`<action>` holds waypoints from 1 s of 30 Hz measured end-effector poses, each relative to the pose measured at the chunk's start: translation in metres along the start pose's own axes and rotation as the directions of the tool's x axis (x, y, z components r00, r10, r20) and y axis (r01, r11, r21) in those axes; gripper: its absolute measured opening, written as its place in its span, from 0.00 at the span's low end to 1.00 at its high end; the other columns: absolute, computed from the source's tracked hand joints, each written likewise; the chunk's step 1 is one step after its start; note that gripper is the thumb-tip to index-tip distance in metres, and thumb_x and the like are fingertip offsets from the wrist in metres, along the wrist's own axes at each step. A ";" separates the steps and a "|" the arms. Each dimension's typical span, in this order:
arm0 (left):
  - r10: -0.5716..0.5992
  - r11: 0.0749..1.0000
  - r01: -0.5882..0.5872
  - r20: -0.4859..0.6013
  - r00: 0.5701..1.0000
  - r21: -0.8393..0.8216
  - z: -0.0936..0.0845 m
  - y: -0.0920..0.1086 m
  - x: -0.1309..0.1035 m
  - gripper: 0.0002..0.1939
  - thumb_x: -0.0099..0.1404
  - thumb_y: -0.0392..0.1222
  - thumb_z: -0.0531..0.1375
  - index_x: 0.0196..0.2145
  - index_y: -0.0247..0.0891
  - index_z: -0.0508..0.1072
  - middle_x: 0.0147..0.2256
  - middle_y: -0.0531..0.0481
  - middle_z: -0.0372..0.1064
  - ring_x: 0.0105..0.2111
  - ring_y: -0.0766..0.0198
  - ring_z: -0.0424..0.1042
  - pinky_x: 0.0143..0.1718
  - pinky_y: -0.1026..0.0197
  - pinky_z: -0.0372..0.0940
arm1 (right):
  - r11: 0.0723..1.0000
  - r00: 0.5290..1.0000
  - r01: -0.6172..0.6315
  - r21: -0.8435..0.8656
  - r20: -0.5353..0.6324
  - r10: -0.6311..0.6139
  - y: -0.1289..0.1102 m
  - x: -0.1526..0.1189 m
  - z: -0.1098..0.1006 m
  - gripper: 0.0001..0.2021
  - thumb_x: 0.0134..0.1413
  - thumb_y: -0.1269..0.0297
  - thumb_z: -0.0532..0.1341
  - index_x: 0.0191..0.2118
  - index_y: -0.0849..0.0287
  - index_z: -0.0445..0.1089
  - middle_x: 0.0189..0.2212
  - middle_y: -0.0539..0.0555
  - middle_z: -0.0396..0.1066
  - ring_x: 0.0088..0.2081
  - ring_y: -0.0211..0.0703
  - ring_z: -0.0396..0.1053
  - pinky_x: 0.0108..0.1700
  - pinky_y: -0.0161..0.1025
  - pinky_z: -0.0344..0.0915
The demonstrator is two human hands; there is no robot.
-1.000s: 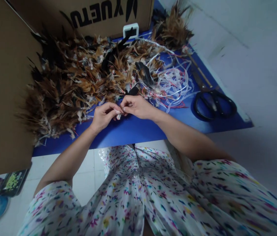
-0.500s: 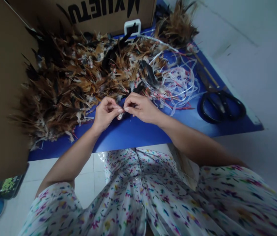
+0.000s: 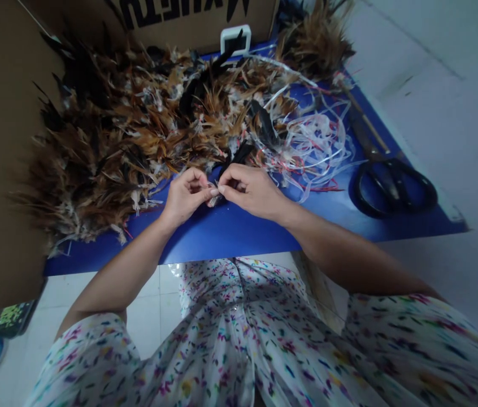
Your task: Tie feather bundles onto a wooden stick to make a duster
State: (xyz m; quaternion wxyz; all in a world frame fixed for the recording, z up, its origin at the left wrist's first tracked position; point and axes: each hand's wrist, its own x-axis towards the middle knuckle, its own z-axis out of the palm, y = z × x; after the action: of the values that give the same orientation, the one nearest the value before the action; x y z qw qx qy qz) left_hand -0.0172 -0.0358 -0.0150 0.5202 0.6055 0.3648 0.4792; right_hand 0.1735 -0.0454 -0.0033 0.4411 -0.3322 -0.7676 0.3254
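My left hand [image 3: 188,195] and my right hand [image 3: 250,189] meet over the blue tabletop [image 3: 239,232], thumbs and forefingers pinched almost tip to tip. Between them is a small feather bundle [image 3: 217,199], its pale quill ends showing just below the fingertips. Dark feathers [image 3: 239,154] rise behind my right hand and seem to belong to this bundle. Both hands are closed on it; any thread at the fingertips is too fine to make out. Just beyond the hands lies a wide heap of brown and black feather bunches [image 3: 137,135].
Tangled white and red ribbon [image 3: 317,135] lies right of the heap. Black-handled scissors [image 3: 391,186] and a thin stick [image 3: 370,127] rest near the right edge. Cardboard boxes [image 3: 5,169] stand left and behind, with a white plastic piece [image 3: 235,39] and another feather bunch [image 3: 317,42] at the back.
The view has shifted slightly, so the table's things sit a little differently. My hands stay pinched together, and the dark feathers behind my right hand show more clearly.
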 end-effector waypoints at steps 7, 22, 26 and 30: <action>-0.017 0.998 0.016 0.012 1.000 0.066 0.000 0.000 -0.001 0.23 0.45 0.50 0.77 0.29 0.36 0.70 0.22 0.55 0.72 0.20 0.71 0.71 0.23 0.68 0.67 | 0.997 0.998 0.057 -0.053 -0.022 -0.059 -0.001 -0.001 0.002 0.04 0.57 0.72 0.60 0.31 0.59 0.68 0.29 0.47 0.66 0.29 0.33 0.62 0.33 0.34 0.61; 0.066 0.975 -0.068 0.019 0.998 0.212 0.000 -0.007 -0.008 0.17 0.52 0.53 0.74 0.29 0.36 0.79 0.22 0.53 0.73 0.20 0.69 0.70 0.23 0.67 0.66 | 0.990 0.996 0.076 -0.115 -0.043 -0.081 -0.007 -0.002 0.008 0.05 0.55 0.74 0.60 0.30 0.59 0.69 0.29 0.47 0.65 0.28 0.32 0.59 0.34 0.35 0.61; 0.071 0.981 -0.072 0.012 0.997 0.182 0.001 -0.002 -0.007 0.18 0.52 0.53 0.74 0.28 0.36 0.78 0.21 0.53 0.73 0.20 0.69 0.70 0.23 0.67 0.66 | 0.999 0.999 0.028 -0.033 -0.021 -0.028 -0.005 0.000 0.003 0.02 0.55 0.72 0.62 0.34 0.59 0.70 0.30 0.47 0.65 0.27 0.31 0.59 0.32 0.34 0.60; 0.082 0.990 -0.081 -0.004 0.997 0.114 0.003 0.002 -0.005 0.17 0.53 0.52 0.74 0.27 0.36 0.77 0.21 0.53 0.73 0.19 0.70 0.70 0.23 0.67 0.66 | 0.997 0.997 -0.073 -0.015 0.014 0.074 -0.001 0.001 -0.004 0.11 0.51 0.74 0.61 0.43 0.60 0.71 0.35 0.48 0.67 0.27 0.30 0.60 0.32 0.34 0.61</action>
State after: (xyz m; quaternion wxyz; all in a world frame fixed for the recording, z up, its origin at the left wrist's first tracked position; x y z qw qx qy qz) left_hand -0.0158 -0.0421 -0.0139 0.4632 0.6467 0.3688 0.4809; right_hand 0.1765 -0.0440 -0.0003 0.4207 -0.3610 -0.7604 0.3384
